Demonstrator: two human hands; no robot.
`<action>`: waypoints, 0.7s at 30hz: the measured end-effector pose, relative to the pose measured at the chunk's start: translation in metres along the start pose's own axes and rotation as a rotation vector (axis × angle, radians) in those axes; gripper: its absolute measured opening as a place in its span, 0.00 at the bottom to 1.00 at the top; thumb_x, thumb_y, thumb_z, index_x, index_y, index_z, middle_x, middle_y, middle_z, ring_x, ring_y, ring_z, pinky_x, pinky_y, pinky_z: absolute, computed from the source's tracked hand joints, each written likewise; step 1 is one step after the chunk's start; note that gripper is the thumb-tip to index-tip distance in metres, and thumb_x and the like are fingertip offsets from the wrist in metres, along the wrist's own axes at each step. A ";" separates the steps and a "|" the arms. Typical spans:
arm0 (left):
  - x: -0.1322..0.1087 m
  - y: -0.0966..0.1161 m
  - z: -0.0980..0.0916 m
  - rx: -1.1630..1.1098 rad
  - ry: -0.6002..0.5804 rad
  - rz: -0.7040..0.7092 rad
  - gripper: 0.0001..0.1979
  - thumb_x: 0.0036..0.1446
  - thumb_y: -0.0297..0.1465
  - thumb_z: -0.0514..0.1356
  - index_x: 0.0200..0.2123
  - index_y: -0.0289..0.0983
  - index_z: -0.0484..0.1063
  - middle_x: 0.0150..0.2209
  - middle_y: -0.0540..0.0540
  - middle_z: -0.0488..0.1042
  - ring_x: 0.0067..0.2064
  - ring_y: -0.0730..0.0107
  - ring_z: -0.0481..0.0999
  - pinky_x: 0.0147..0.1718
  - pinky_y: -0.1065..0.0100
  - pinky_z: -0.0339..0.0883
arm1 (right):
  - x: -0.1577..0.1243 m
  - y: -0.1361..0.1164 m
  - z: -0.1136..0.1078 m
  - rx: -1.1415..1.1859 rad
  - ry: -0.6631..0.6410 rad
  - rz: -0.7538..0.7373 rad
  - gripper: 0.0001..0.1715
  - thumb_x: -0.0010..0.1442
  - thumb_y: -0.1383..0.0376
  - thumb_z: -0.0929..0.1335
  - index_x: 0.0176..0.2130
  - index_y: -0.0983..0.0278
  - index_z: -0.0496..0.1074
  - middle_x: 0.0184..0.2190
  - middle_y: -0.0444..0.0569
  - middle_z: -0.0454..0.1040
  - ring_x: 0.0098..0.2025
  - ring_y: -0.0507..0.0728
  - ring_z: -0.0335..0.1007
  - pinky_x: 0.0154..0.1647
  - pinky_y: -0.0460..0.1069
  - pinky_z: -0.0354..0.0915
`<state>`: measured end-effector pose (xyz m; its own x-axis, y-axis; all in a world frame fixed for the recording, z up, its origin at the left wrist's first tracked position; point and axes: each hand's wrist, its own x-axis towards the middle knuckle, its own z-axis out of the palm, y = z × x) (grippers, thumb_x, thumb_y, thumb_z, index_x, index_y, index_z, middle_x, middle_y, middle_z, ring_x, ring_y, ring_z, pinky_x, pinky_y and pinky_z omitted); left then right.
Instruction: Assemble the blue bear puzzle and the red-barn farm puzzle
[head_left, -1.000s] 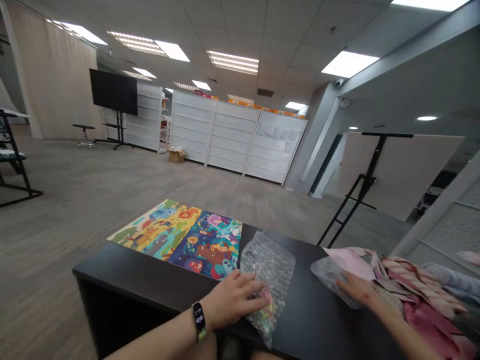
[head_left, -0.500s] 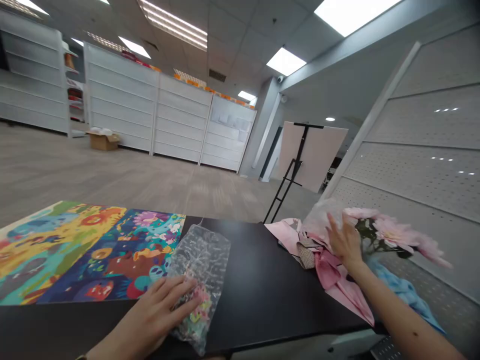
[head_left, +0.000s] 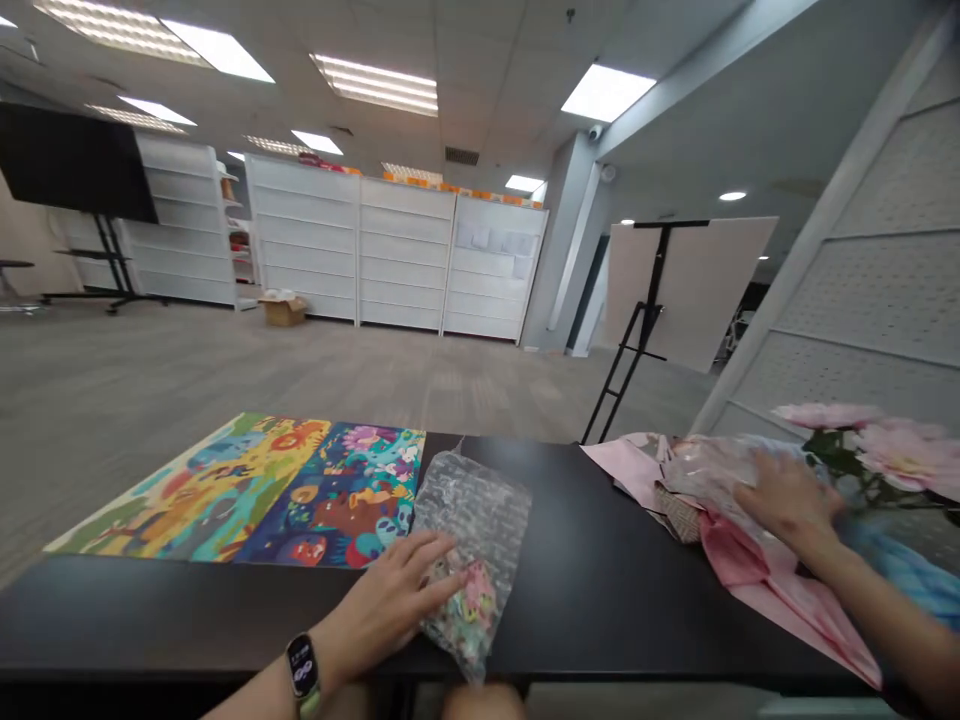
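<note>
My left hand (head_left: 397, 597) lies with fingers outstretched on the left edge of a clear bubble-wrap bag (head_left: 480, 510). Small pink, yellow and green pieces (head_left: 476, 595) show through the bag's near end; their kind is unclear. A fitness band (head_left: 303, 667) is on my left wrist. Over to the right, my right hand (head_left: 791, 500), blurred, is spread palm down over crumpled clear plastic (head_left: 712, 468). Pink fabric (head_left: 739, 550) and a patterned beige piece (head_left: 679, 512) lie just beside it. Pink artificial-looking flowers (head_left: 904, 450) stand right of that hand.
A colourful animal-picture sheet (head_left: 277, 490) lies on the black table (head_left: 585, 590) at left. Blue checked cloth (head_left: 911, 575) is at the right end, by a white perforated panel (head_left: 885, 300). An easel with a board (head_left: 705, 290) stands beyond the table.
The view has swung left, bringing a screen on a stand into sight. My right hand has lowered from above the plastic onto it. My left hand stays on the bag.
</note>
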<state>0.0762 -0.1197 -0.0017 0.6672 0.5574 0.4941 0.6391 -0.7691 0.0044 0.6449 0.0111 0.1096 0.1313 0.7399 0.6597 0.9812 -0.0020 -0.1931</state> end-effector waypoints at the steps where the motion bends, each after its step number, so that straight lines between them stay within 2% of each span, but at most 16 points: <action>1: 0.004 0.001 -0.002 -0.039 0.023 -0.015 0.37 0.45 0.14 0.55 0.58 0.46 0.64 0.63 0.44 0.62 0.63 0.56 0.61 0.59 0.53 0.63 | -0.007 -0.024 -0.010 0.038 -0.016 -0.050 0.39 0.53 0.54 0.65 0.60 0.69 0.66 0.62 0.74 0.59 0.66 0.81 0.50 0.63 0.76 0.46; 2: 0.010 0.002 -0.004 -0.088 0.045 -0.038 0.34 0.45 0.15 0.56 0.55 0.44 0.65 0.63 0.43 0.62 0.62 0.56 0.61 0.58 0.54 0.64 | -0.019 -0.052 -0.021 0.091 -0.062 -0.117 0.37 0.54 0.56 0.64 0.59 0.71 0.66 0.61 0.74 0.60 0.67 0.80 0.50 0.65 0.74 0.46; 4: 0.027 0.005 -0.010 -0.203 0.076 -0.089 0.27 0.48 0.16 0.58 0.50 0.43 0.67 0.58 0.44 0.66 0.59 0.58 0.66 0.56 0.58 0.66 | -0.056 -0.115 -0.039 0.139 -0.158 -0.275 0.33 0.57 0.56 0.64 0.60 0.62 0.67 0.62 0.60 0.63 0.67 0.69 0.55 0.68 0.64 0.51; 5: 0.038 0.006 -0.013 -0.261 0.080 -0.108 0.23 0.50 0.18 0.59 0.48 0.43 0.68 0.55 0.45 0.69 0.56 0.60 0.68 0.54 0.60 0.67 | -0.079 -0.147 -0.045 0.229 -0.279 -0.382 0.35 0.58 0.56 0.65 0.63 0.60 0.62 0.66 0.57 0.57 0.68 0.67 0.52 0.68 0.64 0.51; 6: 0.050 0.008 -0.016 -0.319 0.081 -0.124 0.19 0.53 0.20 0.60 0.46 0.43 0.69 0.51 0.46 0.72 0.53 0.61 0.70 0.51 0.62 0.68 | -0.103 -0.178 -0.048 0.325 -0.412 -0.470 0.40 0.58 0.54 0.68 0.66 0.58 0.57 0.70 0.55 0.50 0.70 0.67 0.49 0.68 0.64 0.51; 8: 0.074 0.009 -0.020 -0.433 0.088 -0.172 0.12 0.56 0.26 0.62 0.43 0.42 0.71 0.45 0.48 0.74 0.47 0.63 0.73 0.47 0.64 0.68 | -0.149 -0.231 -0.046 0.497 -0.610 -0.565 0.60 0.48 0.51 0.75 0.70 0.57 0.48 0.72 0.57 0.40 0.70 0.71 0.45 0.67 0.65 0.53; 9: 0.086 0.008 -0.022 -0.502 0.105 -0.214 0.10 0.56 0.28 0.63 0.42 0.41 0.72 0.42 0.48 0.75 0.45 0.63 0.74 0.46 0.65 0.68 | -0.166 -0.250 -0.042 0.543 -0.644 -0.544 0.65 0.44 0.51 0.77 0.70 0.55 0.45 0.73 0.56 0.39 0.71 0.72 0.44 0.66 0.65 0.54; 10: 0.095 0.007 -0.022 -0.572 0.122 -0.264 0.09 0.56 0.30 0.64 0.42 0.40 0.73 0.40 0.48 0.76 0.44 0.63 0.75 0.46 0.65 0.67 | -0.178 -0.264 -0.037 0.568 -0.630 -0.491 0.63 0.45 0.54 0.77 0.70 0.54 0.46 0.72 0.55 0.40 0.70 0.71 0.45 0.66 0.64 0.56; 12: 0.110 0.001 -0.023 -0.662 0.128 -0.328 0.09 0.56 0.33 0.64 0.41 0.38 0.75 0.40 0.46 0.77 0.44 0.61 0.75 0.47 0.64 0.66 | -0.182 -0.278 -0.025 0.611 -0.534 -0.398 0.44 0.57 0.62 0.71 0.67 0.51 0.54 0.69 0.52 0.54 0.66 0.66 0.57 0.64 0.61 0.59; 13: 0.115 -0.004 -0.023 -0.680 0.122 -0.342 0.11 0.56 0.36 0.64 0.41 0.38 0.76 0.41 0.45 0.78 0.45 0.60 0.76 0.48 0.63 0.66 | -0.176 -0.279 -0.019 0.642 -0.484 -0.366 0.34 0.60 0.65 0.67 0.64 0.52 0.61 0.64 0.51 0.63 0.62 0.63 0.63 0.63 0.60 0.61; 15: 0.121 -0.017 -0.024 -0.706 0.092 -0.346 0.18 0.53 0.40 0.67 0.45 0.38 0.76 0.44 0.44 0.78 0.47 0.57 0.76 0.49 0.62 0.67 | -0.150 -0.275 -0.007 0.705 -0.405 -0.275 0.21 0.64 0.65 0.63 0.55 0.56 0.72 0.52 0.49 0.75 0.54 0.61 0.72 0.59 0.58 0.65; 18: 0.125 -0.039 -0.024 -0.764 0.047 -0.352 0.37 0.41 0.40 0.74 0.56 0.41 0.70 0.52 0.43 0.75 0.51 0.55 0.75 0.51 0.61 0.67 | -0.102 -0.264 0.012 0.795 -0.392 -0.049 0.18 0.63 0.59 0.63 0.47 0.61 0.77 0.37 0.49 0.80 0.41 0.60 0.77 0.43 0.54 0.74; 21: 0.124 -0.053 -0.014 -0.812 0.038 -0.421 0.55 0.36 0.40 0.76 0.67 0.40 0.56 0.57 0.37 0.70 0.53 0.51 0.74 0.52 0.56 0.67 | -0.071 -0.258 0.027 0.842 -0.395 0.048 0.21 0.61 0.57 0.63 0.47 0.64 0.77 0.29 0.48 0.78 0.31 0.57 0.76 0.29 0.50 0.74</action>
<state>0.1195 -0.0143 0.0717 0.4178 0.8420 0.3411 0.3519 -0.4962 0.7937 0.3790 -0.0228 0.0925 -0.0404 0.9274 0.3720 0.5291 0.3357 -0.7793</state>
